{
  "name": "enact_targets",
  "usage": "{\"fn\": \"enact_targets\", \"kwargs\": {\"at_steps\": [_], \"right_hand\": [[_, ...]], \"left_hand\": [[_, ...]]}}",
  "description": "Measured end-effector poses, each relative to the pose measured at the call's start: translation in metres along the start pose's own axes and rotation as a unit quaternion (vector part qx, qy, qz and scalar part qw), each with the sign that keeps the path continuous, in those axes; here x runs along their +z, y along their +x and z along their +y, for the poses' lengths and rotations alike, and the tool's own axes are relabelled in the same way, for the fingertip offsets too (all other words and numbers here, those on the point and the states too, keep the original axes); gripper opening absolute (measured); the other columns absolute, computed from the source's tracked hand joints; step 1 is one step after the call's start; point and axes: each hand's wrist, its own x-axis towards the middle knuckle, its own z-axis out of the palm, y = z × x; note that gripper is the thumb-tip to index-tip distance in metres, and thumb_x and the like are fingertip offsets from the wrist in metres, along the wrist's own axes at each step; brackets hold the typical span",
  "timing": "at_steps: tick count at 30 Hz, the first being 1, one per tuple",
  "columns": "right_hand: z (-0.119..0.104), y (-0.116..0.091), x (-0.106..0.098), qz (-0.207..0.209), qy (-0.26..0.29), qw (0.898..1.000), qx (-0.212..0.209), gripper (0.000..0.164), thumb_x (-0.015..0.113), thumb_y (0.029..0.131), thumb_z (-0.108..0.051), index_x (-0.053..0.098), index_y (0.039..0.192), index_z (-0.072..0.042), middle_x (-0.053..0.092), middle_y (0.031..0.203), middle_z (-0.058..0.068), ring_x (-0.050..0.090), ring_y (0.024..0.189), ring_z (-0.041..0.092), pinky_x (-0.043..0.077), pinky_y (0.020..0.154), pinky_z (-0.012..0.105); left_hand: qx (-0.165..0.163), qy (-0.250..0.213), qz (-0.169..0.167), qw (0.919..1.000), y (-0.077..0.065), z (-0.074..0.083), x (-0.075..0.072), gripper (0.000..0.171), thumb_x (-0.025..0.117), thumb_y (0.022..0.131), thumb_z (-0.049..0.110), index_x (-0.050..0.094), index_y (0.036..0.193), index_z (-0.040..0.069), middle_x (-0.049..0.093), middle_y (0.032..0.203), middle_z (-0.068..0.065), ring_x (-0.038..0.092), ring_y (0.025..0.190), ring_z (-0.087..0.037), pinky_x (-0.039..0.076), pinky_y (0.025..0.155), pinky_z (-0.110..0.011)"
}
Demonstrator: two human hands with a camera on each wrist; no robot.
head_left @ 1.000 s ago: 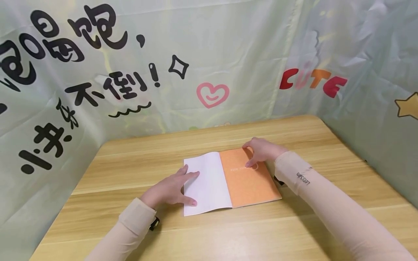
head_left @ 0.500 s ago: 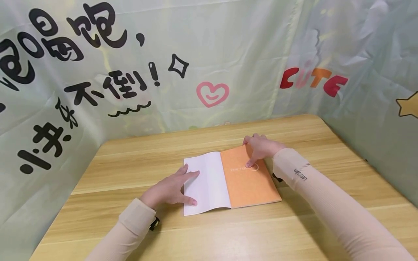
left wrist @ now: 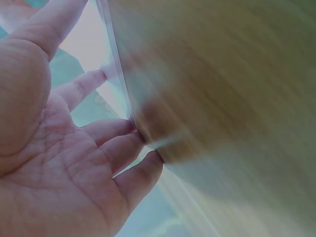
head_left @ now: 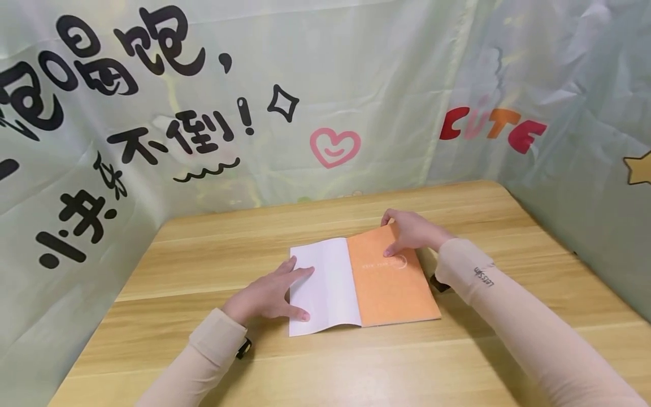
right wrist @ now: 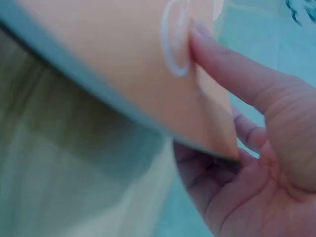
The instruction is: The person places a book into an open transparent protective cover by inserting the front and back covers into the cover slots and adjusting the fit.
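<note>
A notebook (head_left: pixel 389 294) lies spread on the table, with a plain white leaf (head_left: pixel 328 285) on the left and an orange page with faint white print on the right. My left hand (head_left: pixel 269 293) rests at the left edge of the white leaf, fingers spread, thumb and forefinger over the paper. In the left wrist view its other fingertips touch the tabletop beside the edge. My right hand (head_left: pixel 414 230) grips the far right corner; in the right wrist view the thumb (right wrist: pixel 227 64) presses the orange page and the fingers curl underneath. That corner is lifted off the table.
The wooden table (head_left: pixel 203 260) extends around the notebook on all sides. A pale printed curtain (head_left: pixel 386 85) with black characters, a pink heart and coloured letters hangs behind it and along both sides. Dark bands show at both wrists.
The right hand has curled its fingers under the notebook's far right corner and raised it slightly. The left hand has stayed on the white leaf. The head view has shifted a little.
</note>
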Motion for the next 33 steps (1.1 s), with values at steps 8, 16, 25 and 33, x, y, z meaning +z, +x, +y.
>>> {"fn": "enact_targets", "kwargs": {"at_steps": [8, 16, 25, 33], "right_hand": [[0.024, -0.013, -0.012, 0.005, 0.238, 0.971, 0.035, 0.051, 0.07, 0.087, -0.037, 0.053, 0.108, 0.006, 0.053, 0.085, 0.01, 0.048, 0.069, 0.021, 0.044, 0.065, 0.034], [0.043, -0.037, -0.018, -0.145, 0.46, 0.875, -0.03, 0.029, 0.048, 0.103, -0.014, 0.057, 0.11, 0.012, 0.063, 0.08, 0.009, 0.065, 0.09, 0.024, 0.048, 0.089, 0.045], [0.024, -0.049, -0.024, -0.149, 0.511, 0.845, -0.048, 0.025, 0.05, 0.101, -0.006, 0.062, 0.116, 0.01, 0.067, 0.108, 0.017, 0.064, 0.1, 0.027, 0.048, 0.088, 0.041], [-0.02, -0.045, -0.025, -0.083, 0.479, 0.874, -0.004, 0.03, 0.059, 0.097, -0.012, 0.06, 0.116, 0.011, 0.07, 0.097, 0.011, 0.068, 0.089, 0.021, 0.052, 0.082, 0.039]], "left_hand": [[-0.006, 0.004, -0.003, 1.0, 0.0, 0.002, -0.001, 0.097, 0.071, 0.074, 0.061, 0.032, 0.153, 0.019, 0.009, 0.156, -0.023, 0.01, 0.141, -0.034, 0.027, 0.105, -0.052], [-0.01, 0.006, -0.001, 0.9999, 0.0, 0.005, -0.004, 0.096, 0.071, 0.075, 0.059, 0.032, 0.153, 0.019, 0.009, 0.156, -0.023, 0.012, 0.141, -0.035, 0.03, 0.103, -0.053], [-0.008, 0.002, 0.0, 1.0, 0.0, 0.004, -0.004, 0.094, 0.073, 0.076, 0.056, 0.034, 0.152, 0.017, 0.011, 0.155, -0.025, 0.011, 0.141, -0.035, 0.027, 0.106, -0.051], [-0.014, 0.012, -0.002, 0.9998, 0.002, 0.005, -0.002, 0.097, 0.072, 0.073, 0.06, 0.033, 0.153, 0.02, 0.01, 0.155, -0.024, 0.012, 0.141, -0.035, 0.025, 0.107, -0.051]]}}
